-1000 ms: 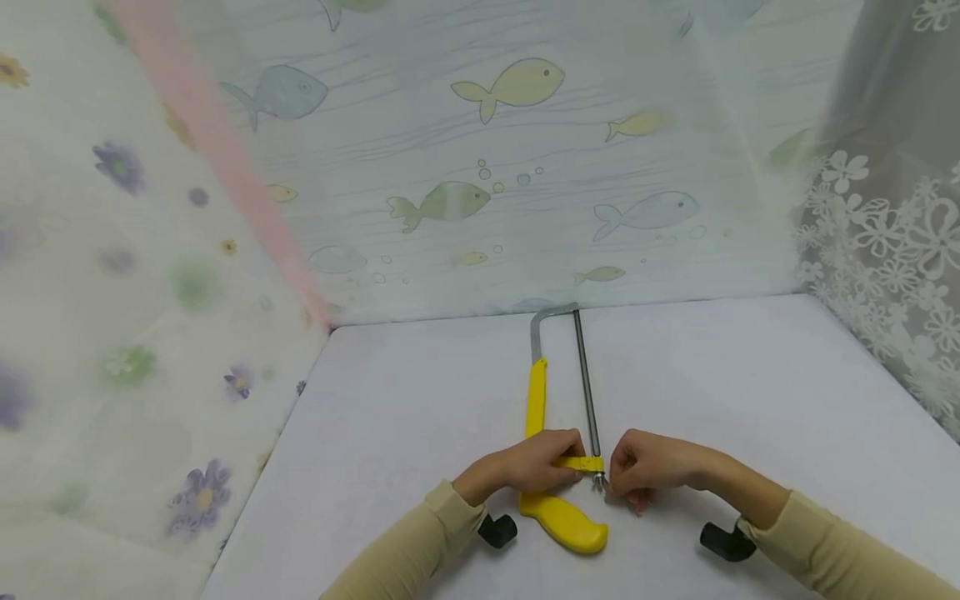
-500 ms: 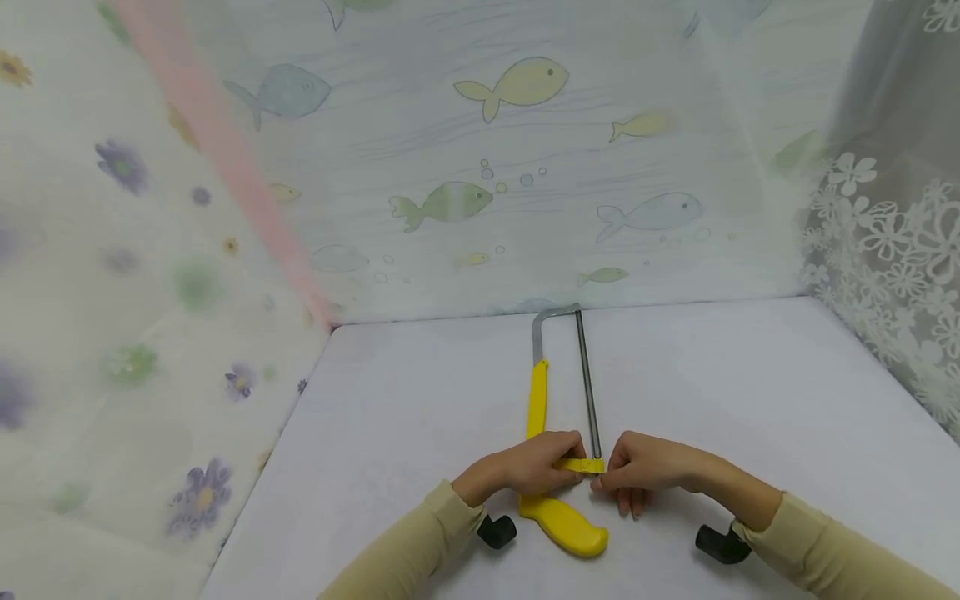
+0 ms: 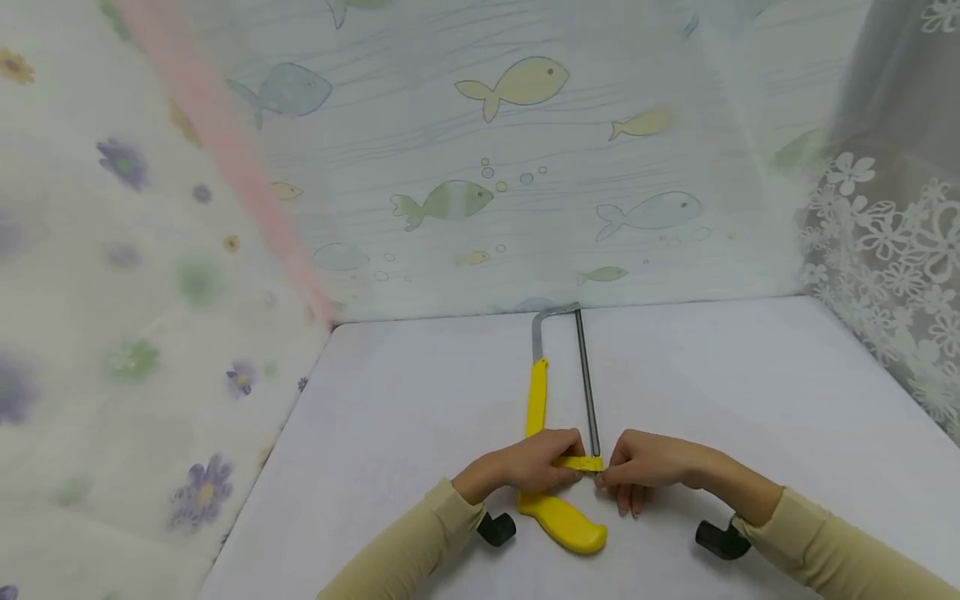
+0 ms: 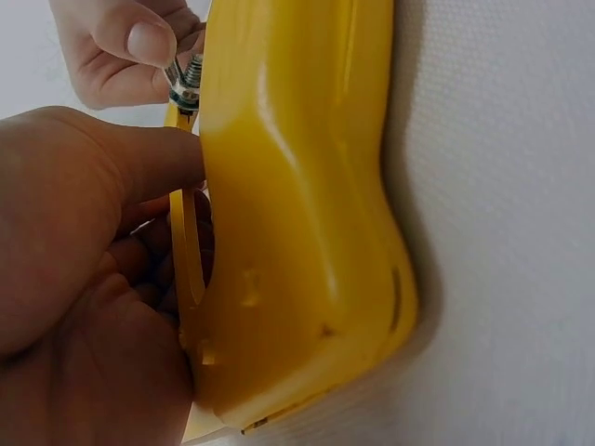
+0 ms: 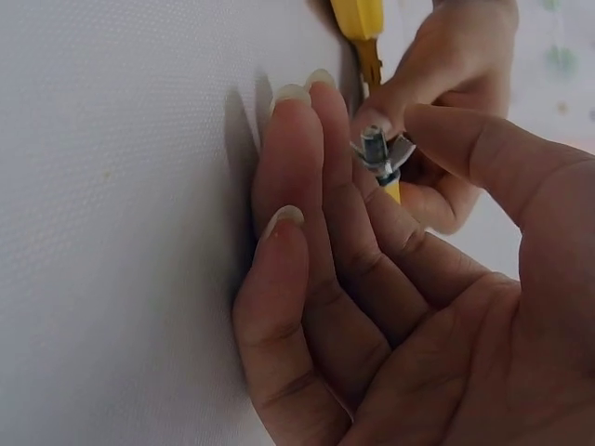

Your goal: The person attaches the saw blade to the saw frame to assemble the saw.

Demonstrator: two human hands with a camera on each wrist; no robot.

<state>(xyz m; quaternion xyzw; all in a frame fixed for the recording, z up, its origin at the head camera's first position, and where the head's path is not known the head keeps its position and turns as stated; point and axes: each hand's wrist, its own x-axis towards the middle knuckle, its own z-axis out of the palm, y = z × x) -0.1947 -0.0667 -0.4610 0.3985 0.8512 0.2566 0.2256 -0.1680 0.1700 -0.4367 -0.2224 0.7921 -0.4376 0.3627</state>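
Observation:
A hacksaw (image 3: 566, 527) with a yellow handle and grey front frame lies on the white surface, its dark blade (image 3: 588, 375) on the right side. My left hand (image 3: 532, 461) grips the yellow crosspiece near the handle; in the left wrist view the thumb lies over that bar, beside the handle (image 4: 302, 232). At the blade's near end my right hand (image 3: 660, 460) pinches a metal wing nut (image 5: 376, 149) between thumb and index finger. Its other fingers are bent loosely near the cloth. In the head view the fingertips mostly cover the nut, while threads show in the left wrist view.
The white tabletop (image 3: 420, 392) stretches out around the saw. A fish-print curtain (image 3: 480, 150) hangs at the back, just beyond the saw's front end. Flowered curtains stand on both sides. Black wrist mounts (image 3: 722, 540) sit under both cuffs.
My right thumb and index finger have moved left onto the wing nut, which was plainly visible one second ago. The left hand and the hacksaw stay in place.

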